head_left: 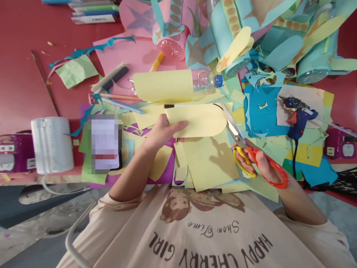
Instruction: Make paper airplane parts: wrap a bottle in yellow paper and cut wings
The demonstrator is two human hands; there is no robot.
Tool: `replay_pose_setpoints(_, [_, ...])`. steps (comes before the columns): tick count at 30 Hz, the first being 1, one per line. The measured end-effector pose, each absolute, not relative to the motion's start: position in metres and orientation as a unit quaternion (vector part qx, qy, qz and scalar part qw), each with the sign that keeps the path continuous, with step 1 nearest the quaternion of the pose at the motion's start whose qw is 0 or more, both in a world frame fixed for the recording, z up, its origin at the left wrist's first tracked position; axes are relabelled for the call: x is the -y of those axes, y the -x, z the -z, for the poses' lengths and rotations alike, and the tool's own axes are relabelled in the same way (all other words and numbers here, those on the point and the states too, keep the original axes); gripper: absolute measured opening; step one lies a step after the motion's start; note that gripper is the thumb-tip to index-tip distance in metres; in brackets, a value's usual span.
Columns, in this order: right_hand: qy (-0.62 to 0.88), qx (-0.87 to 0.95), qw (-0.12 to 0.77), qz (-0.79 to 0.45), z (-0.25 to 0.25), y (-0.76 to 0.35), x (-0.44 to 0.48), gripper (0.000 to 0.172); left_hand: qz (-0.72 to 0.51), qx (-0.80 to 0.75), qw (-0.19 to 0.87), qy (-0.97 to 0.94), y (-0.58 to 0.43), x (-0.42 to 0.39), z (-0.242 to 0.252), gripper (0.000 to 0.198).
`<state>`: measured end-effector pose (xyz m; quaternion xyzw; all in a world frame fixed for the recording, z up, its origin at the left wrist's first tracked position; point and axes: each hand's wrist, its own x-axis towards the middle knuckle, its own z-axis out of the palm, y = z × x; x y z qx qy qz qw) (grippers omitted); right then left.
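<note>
My left hand (164, 130) is closed on the left end of a pale yellow paper piece (203, 121), its thumb on top. The piece has a rounded right end. In my right hand (259, 160) is a pair of scissors (237, 130) with one red and one yellow handle. The metal blades lie against the rounded paper end and point up and left. Yellow paper sheets (212, 163) are spread below my hands. Just beyond the piece lies a plastic bottle (206, 82) with a blue cap, wrapped in a yellow paper sleeve (163, 85).
At right a blue glue gun (299, 119) rests on paper, its cord running toward the front edge. A phone (105, 143) and a white case (52, 145) lie at left. Paper-decorated bottles (315, 63) stand at the back, among scraps and pens (95, 18).
</note>
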<state>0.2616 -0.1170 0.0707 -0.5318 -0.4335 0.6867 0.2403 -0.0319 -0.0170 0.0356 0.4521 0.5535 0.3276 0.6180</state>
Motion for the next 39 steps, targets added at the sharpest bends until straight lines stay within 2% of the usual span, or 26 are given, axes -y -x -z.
replay_pose_setpoints(3, [0.473, 0.438, 0.227, -0.73, -0.071, -0.262, 0.115, 0.052, -0.326, -0.55, 0.618, -0.458, 0.033, 0.017, -0.036, 0.047])
replay_pose_setpoints(13, [0.477, 0.445, 0.205, -0.73, -0.069, -0.268, 0.115, 0.056, -0.319, -0.55, 0.614, -0.468, 0.036, 0.014, -0.038, 0.05])
replay_pose_setpoints(26, [0.496, 0.49, 0.177, -0.695, -0.071, -0.271, 0.113, 0.06, -0.302, -0.551, 0.646, -0.433, 0.036, 0.012, -0.045, 0.041])
replay_pose_setpoints(33, [0.496, 0.503, 0.156, -0.69, -0.076, -0.274, 0.109, 0.06, -0.293, -0.539, 0.668, -0.422, 0.04, 0.01, -0.042, 0.029])
replay_pose_setpoints(39, [0.505, 0.504, 0.162, -0.682, -0.076, -0.279, 0.111, 0.058, -0.301, -0.562, 0.643, -0.424, 0.039, 0.009, -0.043, 0.039])
